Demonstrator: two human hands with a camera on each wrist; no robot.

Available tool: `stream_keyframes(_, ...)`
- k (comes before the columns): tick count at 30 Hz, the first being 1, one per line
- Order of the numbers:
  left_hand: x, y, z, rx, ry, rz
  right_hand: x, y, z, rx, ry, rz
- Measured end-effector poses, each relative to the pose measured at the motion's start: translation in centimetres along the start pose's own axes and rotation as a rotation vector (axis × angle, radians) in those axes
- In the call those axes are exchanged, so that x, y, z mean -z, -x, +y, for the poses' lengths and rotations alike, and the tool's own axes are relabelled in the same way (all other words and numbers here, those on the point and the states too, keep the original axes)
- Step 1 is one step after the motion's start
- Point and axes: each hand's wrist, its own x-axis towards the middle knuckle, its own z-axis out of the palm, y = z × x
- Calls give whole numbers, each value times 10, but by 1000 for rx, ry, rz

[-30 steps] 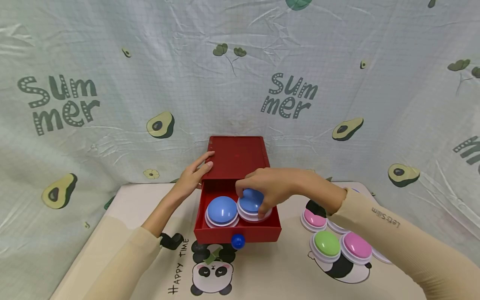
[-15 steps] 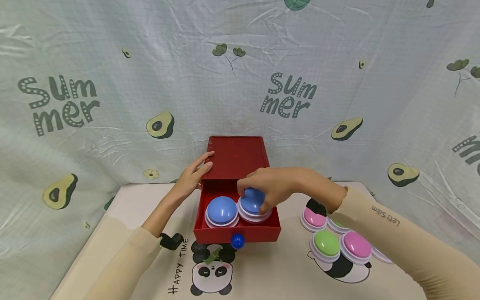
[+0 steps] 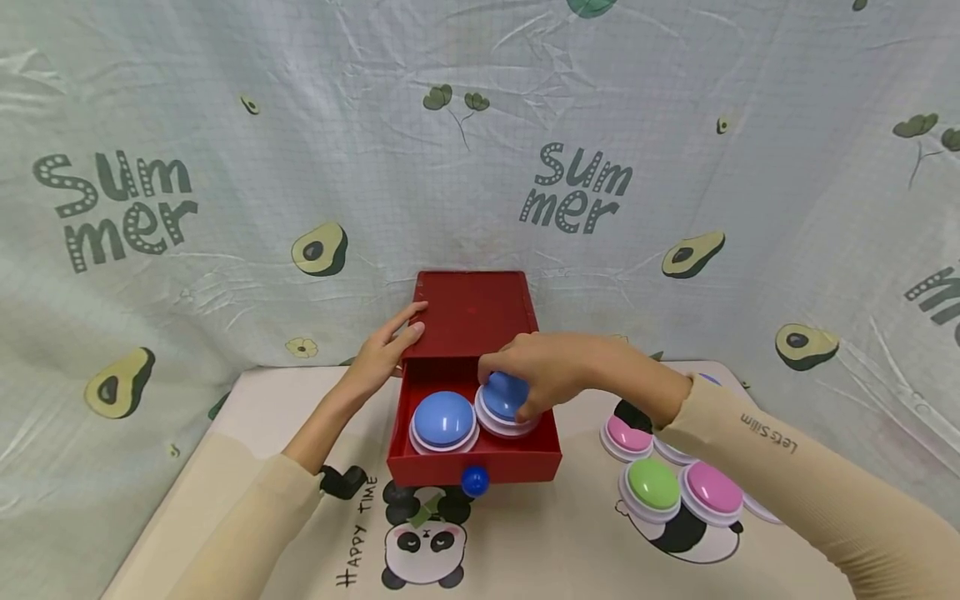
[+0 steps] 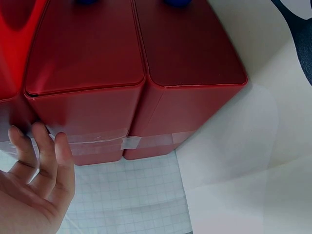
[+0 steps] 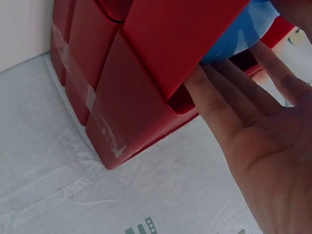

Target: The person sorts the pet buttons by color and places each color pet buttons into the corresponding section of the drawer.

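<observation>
My right hand [image 3: 540, 367] grips a blue-domed buzzer button [image 3: 505, 397] with a white base, thumb on the near side and fingers over the far side. It is in the right half of a pulled-out red drawer [image 3: 517, 469]; the right wrist view shows the fingers around the blue dome [image 5: 243, 31]. A second blue buzzer button [image 3: 444, 419] sits in the drawer's left half. My left hand [image 3: 378, 358] rests against the left edge of the red drawer cabinet [image 3: 474, 312], fingers extended. In the left wrist view its fingers [image 4: 46, 151] touch the cabinet's taped side.
On the table to the right stand several more buzzer buttons, among them a green one [image 3: 653, 485] and pink ones [image 3: 714, 487], partly behind my right forearm. A blue knob [image 3: 475, 482] juts from the drawer front. A patterned white sheet [image 3: 465, 192] hangs behind the cabinet.
The blue buzzer button in my right hand has shifted slightly up and back inside the drawer. My left hand has stayed on the cabinet.
</observation>
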Motion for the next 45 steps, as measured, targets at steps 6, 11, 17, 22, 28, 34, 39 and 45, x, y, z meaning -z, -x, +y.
stream_keyframes(6,0,-2,-1,-1,8,-1,-3,-4,2,5,23,-16)
stream_keyframes(11,-1,-3,-1,1,3,-1,-5,-4,5,26,5,-25)
stream_keyframes(17,-1,-3,0,1,-5,7,-7,-5,6,81,-17,-45)
stream_keyframes(22,-1,-3,-1,2,-2,5,-10,-5,6,90,-34,-55)
stream_keyframes(28,-1,-3,-2,6,-10,11,-11,-6,8,109,-69,-48)
stream_keyframes(34,-1,-3,-1,2,-11,9,-11,-3,8,106,-69,-44)
stream_keyframes(39,-1,-3,1,-5,0,3,-13,-2,5,84,-30,-43)
stream_keyframes(45,-1,-2,0,-1,5,4,-13,-3,7,100,-59,-29)
